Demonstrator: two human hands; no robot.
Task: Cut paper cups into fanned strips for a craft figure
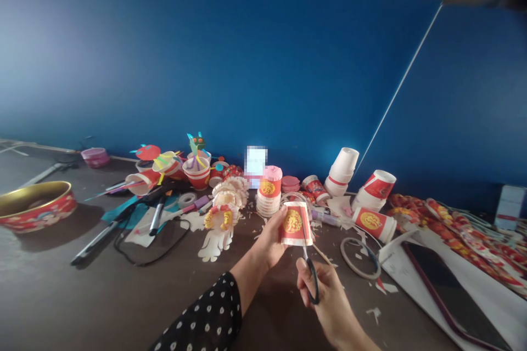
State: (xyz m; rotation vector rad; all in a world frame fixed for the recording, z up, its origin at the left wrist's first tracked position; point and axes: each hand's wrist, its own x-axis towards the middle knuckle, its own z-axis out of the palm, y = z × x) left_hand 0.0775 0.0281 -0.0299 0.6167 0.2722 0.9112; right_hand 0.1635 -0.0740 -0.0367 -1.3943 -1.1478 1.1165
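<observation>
In front of me my left hand (272, 237) is wrapped round the left side of a red and white paper cup (293, 224) with a yellow emblem. The cup is upside down, its wide rim towards me. Fingers of my right hand (325, 285) are closed through the dark handles of a pair of scissors (312, 279). The scissor blades point up and lie against the right part of the cup; whether they have cut into it I cannot tell. Just behind the cup stands a stack of paper cups (269, 192) with a pink top.
Cut-paper figures (222, 219) lie left of my hands, near a marker (158, 214). A red tin (37, 211) sits far left. To the right are a tape ring (360, 258), a phone (448, 290) on white paper, and white cups (345, 167). Paper scraps litter the table before a blue partition (230, 66).
</observation>
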